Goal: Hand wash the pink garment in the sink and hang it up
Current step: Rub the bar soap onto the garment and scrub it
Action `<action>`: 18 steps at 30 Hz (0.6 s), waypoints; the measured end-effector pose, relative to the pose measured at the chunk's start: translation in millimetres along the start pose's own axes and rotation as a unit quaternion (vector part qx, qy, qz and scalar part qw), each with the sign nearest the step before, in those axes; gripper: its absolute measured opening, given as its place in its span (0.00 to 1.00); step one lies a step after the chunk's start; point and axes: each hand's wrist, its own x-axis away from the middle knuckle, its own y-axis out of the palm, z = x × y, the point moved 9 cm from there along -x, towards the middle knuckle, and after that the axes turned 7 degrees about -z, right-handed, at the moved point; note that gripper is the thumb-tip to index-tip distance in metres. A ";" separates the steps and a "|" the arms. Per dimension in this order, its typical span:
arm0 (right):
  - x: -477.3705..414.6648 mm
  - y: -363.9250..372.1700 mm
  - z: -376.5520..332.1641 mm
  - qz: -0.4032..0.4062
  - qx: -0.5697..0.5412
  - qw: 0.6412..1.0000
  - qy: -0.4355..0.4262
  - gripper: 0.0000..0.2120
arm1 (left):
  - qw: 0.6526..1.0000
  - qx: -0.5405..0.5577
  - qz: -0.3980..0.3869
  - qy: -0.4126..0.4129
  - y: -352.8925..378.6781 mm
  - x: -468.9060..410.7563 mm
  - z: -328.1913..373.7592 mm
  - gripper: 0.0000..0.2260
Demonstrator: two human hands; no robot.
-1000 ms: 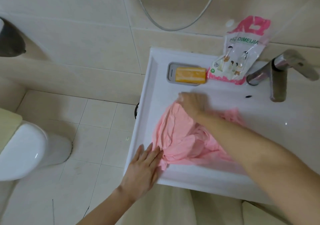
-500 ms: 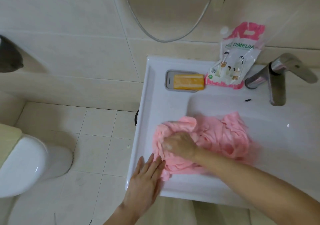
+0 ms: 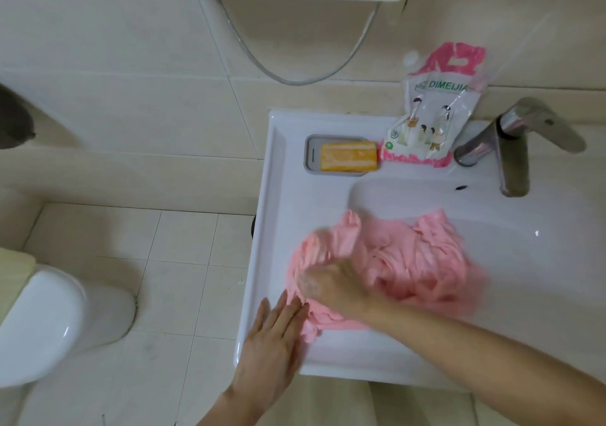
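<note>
Left hand (image 3: 272,343) lies flat with straight fingers; right hand (image 3: 331,286), blurred, sits palm-down just beyond it.

Premises: a domestic bathroom. A white ceramic sink (image 3: 262,261) with a chrome faucet (image 3: 511,150) is mounted against beige wall tiles (image 3: 131,114), a white toilet (image 3: 49,320) stands on the matching floor tiles (image 3: 183,261) to the sink's left, and a shower hose (image 3: 295,79) loops down the wall above. Along the sink's back edge sit a bar of orange soap (image 3: 348,156) in a grey soap dish (image 3: 311,153) and a pink-and-white detergent pouch (image 3: 433,114), consistent with household use.
</note>
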 end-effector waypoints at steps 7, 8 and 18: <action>-11.9 -62.0 93.5 0.125 -0.113 0.965 0.203 0.16 | 0.999 0.013 -0.027 -0.011 -1.7 -3.6 3.1 0.21; -0.4 -57.3 99.5 0.165 -0.185 0.939 0.238 0.16 | 0.999 0.043 -0.018 -0.028 -5.9 -5.6 2.7 0.20; -0.1 9.1 59.3 -0.009 -0.281 0.869 0.408 0.44 | 0.905 0.265 0.114 -0.312 -13.7 -29.4 -4.5 0.25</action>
